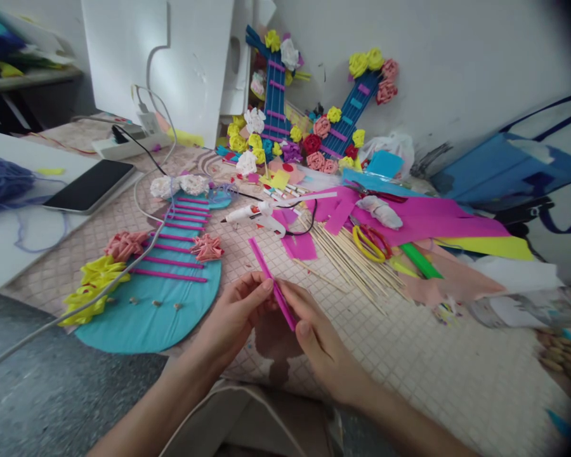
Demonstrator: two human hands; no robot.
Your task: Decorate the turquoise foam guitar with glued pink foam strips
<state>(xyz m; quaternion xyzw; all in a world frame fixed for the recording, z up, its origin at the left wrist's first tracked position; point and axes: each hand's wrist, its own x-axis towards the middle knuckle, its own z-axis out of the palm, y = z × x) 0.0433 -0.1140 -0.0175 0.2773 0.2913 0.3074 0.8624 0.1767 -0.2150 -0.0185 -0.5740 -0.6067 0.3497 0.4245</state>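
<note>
Both hands meet over the near middle of the table, around a slim magenta paper-wrapped stick (261,258), which slants up and to the left. My left hand (240,308) pinches it near its middle between thumb and fingers. The fingers of my right hand (314,336) close along its lower part. Left of them lies a turquoise guitar-shaped board (171,317) with a row of similar magenta sticks (171,259) across it, pink paper flowers (207,247) and a yellow paper flower (92,289). A white glue gun (254,214) rests beyond my hands.
Bamboo skewers (347,254), yellow and red scissors (371,243) and magenta paper (438,212) lie to the right. A grey cable (42,343) crosses the board. Two flower-decorated blue guitar shapes (276,95) lean at the wall. A phone (90,184) lies at the left.
</note>
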